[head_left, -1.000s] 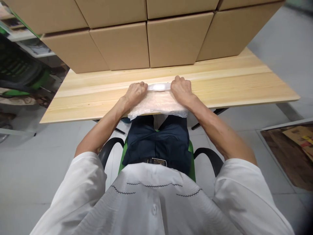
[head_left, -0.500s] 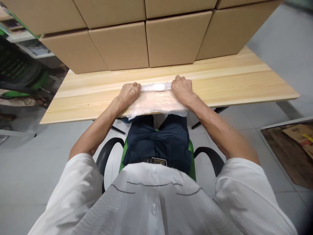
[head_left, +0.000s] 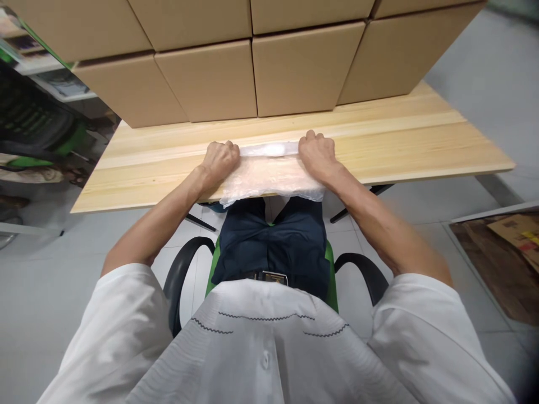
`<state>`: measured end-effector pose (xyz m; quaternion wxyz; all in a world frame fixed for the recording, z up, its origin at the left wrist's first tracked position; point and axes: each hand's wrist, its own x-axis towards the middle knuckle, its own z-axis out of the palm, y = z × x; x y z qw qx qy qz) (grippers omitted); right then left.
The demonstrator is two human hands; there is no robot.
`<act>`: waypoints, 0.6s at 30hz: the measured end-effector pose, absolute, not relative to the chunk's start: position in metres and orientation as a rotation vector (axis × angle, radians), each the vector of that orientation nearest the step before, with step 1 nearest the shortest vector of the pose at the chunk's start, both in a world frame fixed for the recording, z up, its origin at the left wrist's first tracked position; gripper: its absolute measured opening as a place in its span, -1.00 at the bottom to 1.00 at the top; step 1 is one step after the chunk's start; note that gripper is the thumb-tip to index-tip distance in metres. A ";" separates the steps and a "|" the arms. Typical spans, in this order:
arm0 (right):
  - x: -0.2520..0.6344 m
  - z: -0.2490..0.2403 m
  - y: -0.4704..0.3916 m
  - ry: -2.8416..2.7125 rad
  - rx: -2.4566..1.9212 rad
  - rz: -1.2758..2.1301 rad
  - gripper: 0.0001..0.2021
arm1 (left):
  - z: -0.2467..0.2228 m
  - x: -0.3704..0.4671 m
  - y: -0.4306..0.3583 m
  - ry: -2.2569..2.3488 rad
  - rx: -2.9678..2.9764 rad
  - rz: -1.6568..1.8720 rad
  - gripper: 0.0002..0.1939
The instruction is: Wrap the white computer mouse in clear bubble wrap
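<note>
A see-through, crinkled plastic sheet (head_left: 269, 175), which may be bubble wrap, lies flat at the table's front edge and hangs slightly over it. Along its far side runs a narrow whitish roll (head_left: 269, 150), with something white faintly showing in its middle. My left hand (head_left: 222, 161) is closed around the roll's left end. At the right end, my right hand (head_left: 318, 157) has its fingers curled over the same roll. Both ends of the roll are hidden under my hands.
Stacked cardboard boxes (head_left: 206, 81) stand along the back of the wooden table (head_left: 404, 137). Below the front edge are my legs and the green chair with black armrests (head_left: 362, 266). A dark chair (head_left: 37, 106) and shelves are at the left; flat cardboard (head_left: 516, 235) lies at the lower right.
My hands have moved slightly apart along the roll, the left to the left and the right to the right. My left elbow has swung outward. The sheet has barely moved.
</note>
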<state>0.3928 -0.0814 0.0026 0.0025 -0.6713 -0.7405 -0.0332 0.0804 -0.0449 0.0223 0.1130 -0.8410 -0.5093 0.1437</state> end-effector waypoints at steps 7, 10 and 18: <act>0.402 0.010 -0.090 -2.347 -2.148 -0.111 -0.40 | 0.022 0.080 -0.039 -1.415 -2.442 0.435 -0.44; 0.403 0.013 -0.091 -2.359 -2.164 -0.087 -0.37 | 0.025 0.081 -0.039 -1.437 -2.431 0.485 -0.45; 0.403 0.013 -0.090 -2.355 -2.176 -0.062 -0.35 | 0.031 0.080 -0.042 -1.517 -2.452 0.509 -0.43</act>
